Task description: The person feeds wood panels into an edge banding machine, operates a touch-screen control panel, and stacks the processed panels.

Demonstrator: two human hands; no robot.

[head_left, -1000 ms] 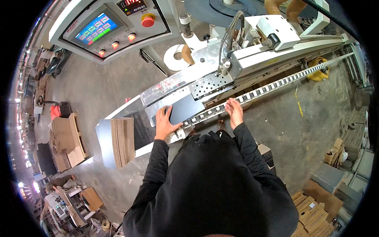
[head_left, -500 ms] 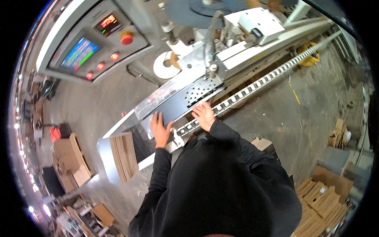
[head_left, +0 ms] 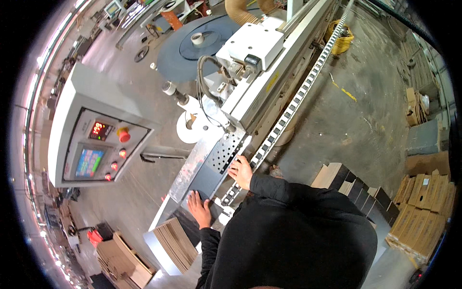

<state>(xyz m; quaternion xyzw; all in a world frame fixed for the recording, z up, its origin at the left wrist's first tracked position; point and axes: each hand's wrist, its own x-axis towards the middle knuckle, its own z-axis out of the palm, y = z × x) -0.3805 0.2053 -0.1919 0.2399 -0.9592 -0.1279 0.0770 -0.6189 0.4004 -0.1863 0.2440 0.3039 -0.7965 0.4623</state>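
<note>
A flat dark grey panel [head_left: 207,183] lies on the machine's infeed table [head_left: 185,174], up against a plate dotted with holes [head_left: 225,153]. My left hand [head_left: 199,210] rests on the panel's near end, fingers stretched and spread. Beside the panel's right edge, close to the holed plate, is my right hand [head_left: 241,172], its fingers extended and slightly bent. Whether those fingertips press on the edge, I cannot tell. Neither hand is wrapped round anything. Left of my left forearm stands a stack of panels [head_left: 173,244] with brown edges.
A roller track [head_left: 288,113] runs along the machine's right side, below its white head [head_left: 255,42]. To the left is a control box [head_left: 96,144] with lit buttons. Dark-faced panels [head_left: 358,190] and stacked cartons [head_left: 426,207] stand at right; a pallet [head_left: 130,257] sits lower left.
My view has turned, so the control box now sits lower and the machine runs more steeply. Both hands stay by the panel, with the right one still near the holed plate.
</note>
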